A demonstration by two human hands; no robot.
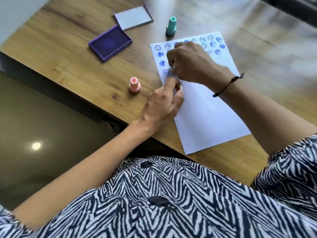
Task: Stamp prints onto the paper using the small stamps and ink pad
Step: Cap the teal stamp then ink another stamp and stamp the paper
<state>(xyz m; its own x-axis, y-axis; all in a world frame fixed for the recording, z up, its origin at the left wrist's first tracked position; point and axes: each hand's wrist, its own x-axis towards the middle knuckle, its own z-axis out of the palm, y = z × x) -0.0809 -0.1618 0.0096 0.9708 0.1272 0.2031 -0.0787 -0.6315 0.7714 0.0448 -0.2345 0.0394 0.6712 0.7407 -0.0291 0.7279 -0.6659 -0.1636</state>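
Head view: right hand (187,64) curled fingers-down over paper (205,109), presumably clamped on stamp (stamp itself hidden, can't confirm). Left hand (164,103) pins paper's near-left edge, fingers together.

Press straight down, no rocking.

Ink pad (110,42) left of right hand; blank room lies toward wrist.

Pink stamp (135,85) just left of left hand.

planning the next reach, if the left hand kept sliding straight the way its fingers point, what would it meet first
Probably the right hand: the left hand points up the paper toward it, fingertips nearly touching already. Whether a stamp sits hidden between them can't be seen.
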